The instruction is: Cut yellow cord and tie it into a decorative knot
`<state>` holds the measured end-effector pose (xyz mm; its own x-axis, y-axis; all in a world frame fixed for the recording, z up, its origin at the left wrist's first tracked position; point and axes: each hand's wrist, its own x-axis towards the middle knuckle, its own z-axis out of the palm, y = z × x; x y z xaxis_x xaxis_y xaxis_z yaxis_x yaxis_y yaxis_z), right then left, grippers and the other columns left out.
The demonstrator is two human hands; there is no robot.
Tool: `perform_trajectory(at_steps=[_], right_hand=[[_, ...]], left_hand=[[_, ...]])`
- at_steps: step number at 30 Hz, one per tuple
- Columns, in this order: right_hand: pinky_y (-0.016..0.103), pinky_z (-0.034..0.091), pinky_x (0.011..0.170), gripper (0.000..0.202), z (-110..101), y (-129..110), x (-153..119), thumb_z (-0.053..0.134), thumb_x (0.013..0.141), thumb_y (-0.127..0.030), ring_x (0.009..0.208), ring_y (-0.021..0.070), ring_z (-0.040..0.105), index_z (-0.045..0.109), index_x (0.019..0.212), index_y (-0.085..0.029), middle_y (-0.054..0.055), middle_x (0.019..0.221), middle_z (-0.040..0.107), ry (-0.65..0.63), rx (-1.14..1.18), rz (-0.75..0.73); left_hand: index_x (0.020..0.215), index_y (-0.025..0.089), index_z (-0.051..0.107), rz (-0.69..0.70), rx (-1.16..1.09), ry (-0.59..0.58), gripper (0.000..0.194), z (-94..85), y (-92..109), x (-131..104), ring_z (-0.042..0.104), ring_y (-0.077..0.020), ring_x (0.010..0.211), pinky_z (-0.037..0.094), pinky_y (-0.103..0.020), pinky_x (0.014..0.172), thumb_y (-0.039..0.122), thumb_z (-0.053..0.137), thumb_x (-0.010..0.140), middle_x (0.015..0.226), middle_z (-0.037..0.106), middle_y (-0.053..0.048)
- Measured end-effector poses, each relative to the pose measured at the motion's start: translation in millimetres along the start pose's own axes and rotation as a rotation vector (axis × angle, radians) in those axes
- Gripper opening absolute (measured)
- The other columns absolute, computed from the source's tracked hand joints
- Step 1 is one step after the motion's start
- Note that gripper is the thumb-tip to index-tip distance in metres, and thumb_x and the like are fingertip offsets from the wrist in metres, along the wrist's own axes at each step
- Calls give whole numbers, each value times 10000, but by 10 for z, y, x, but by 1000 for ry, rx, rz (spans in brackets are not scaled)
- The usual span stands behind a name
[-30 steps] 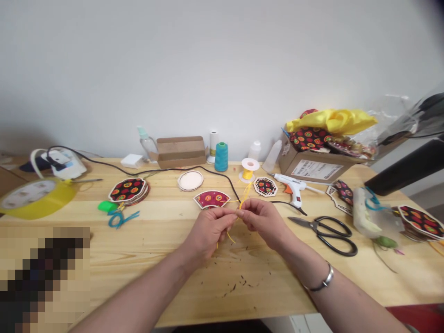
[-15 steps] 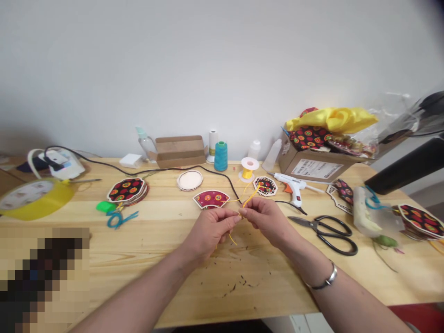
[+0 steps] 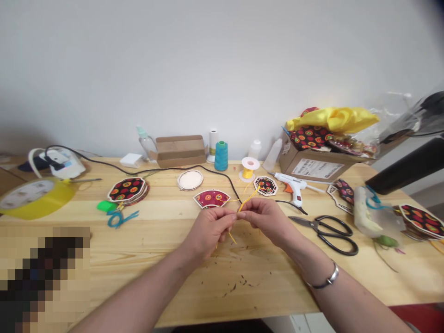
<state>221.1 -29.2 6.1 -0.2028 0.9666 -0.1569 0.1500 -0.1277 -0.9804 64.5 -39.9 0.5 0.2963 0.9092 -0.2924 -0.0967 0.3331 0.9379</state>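
Both hands meet over the middle of the table, fingertips touching. My left hand (image 3: 211,229) is closed in a pinch on a yellow cord (image 3: 247,202), and loose yellow ends hang below its fingers. My right hand (image 3: 265,217) pinches the same cord beside it; the exact spot between the fingertips is hidden. The cord looks braided where it runs up to an octagonal patterned piece (image 3: 266,186) in a pale lattice frame. Behind my left hand lies a fan-shaped red patterned piece (image 3: 210,199). A spool of yellow cord (image 3: 248,172) stands farther back.
Black-handled scissors (image 3: 335,233) and a white glue gun (image 3: 294,187) lie to the right, near a cardboard box (image 3: 308,167) filled with fabric. On the left are stacked patterned pieces (image 3: 126,189), blue cord (image 3: 118,219) and yellow tape (image 3: 52,203). A black cable (image 3: 166,169) crosses behind.
The two hands stay together on the yellow cord, with only a slight shift of the fingertips. The view has moved very little, and the other things lie as before.
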Motion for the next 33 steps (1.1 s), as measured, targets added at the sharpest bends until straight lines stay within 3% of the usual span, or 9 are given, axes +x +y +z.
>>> perform_trajectory(at_steps=[8,11,15,18,20,22,25,29,33], right_hand=[[210,275,449,150,14,0,0,607,694,-267,466,69,359,547,609,-159,-53,509,469,20,-121,-32],[213,276,461,189,3,-24,-13,579,730,-280,472,73,345,514,595,-165,-59,501,430,6,-191,-63],[218,285,482,209,-37,-32,-9,537,771,-267,482,80,345,476,594,-175,-60,507,410,22,-271,-108],[223,297,505,210,-58,-23,3,521,784,-258,505,89,361,464,598,-179,-53,528,422,65,-332,-163],[226,303,520,202,-61,-14,9,519,785,-251,531,97,380,467,604,-179,-44,551,444,101,-370,-199],[229,309,532,188,-59,-4,13,518,784,-238,554,106,401,476,610,-180,-36,568,468,131,-407,-216],[233,320,550,169,-58,12,19,513,785,-219,567,110,424,499,621,-179,-28,581,504,149,-443,-232],[234,322,545,161,-56,23,22,509,779,-203,547,103,424,531,621,-178,-30,566,508,139,-391,-213],[225,298,479,170,-27,14,8,525,770,-256,472,88,386,524,619,-178,-45,503,466,60,-179,-114]], left_hand=[[729,135,669,-19,-17,-24,165,-5,-10,-10,267,-17,402,159,-169,388,295,627,717,491,411,69],[751,139,678,1,-28,-33,172,-18,7,-13,287,-17,412,170,-170,390,299,622,724,538,481,44],[867,165,681,-9,-43,34,230,-40,29,-3,273,-21,413,190,-171,392,328,640,710,576,526,36],[862,175,679,7,60,110,256,-55,33,10,363,-41,450,260,-183,411,364,657,690,672,577,17],[749,166,680,77,192,153,208,-64,32,14,499,-82,581,356,-212,480,362,660,684,903,625,-33],[639,157,664,168,311,172,184,-71,28,13,573,-160,823,431,-264,661,332,653,691,1061,604,-65],[629,166,666,259,387,136,154,-73,11,5,500,-237,1096,370,-348,910,297,639,707,1158,565,-95],[663,178,668,277,379,52,120,-51,-28,-6,449,-260,1177,331,-404,980,287,637,704,1346,420,-95],[630,180,662,236,404,2,91,-10,-40,-16,379,-264,1250,271,-409,1036,244,633,688,1397,361,-83]])
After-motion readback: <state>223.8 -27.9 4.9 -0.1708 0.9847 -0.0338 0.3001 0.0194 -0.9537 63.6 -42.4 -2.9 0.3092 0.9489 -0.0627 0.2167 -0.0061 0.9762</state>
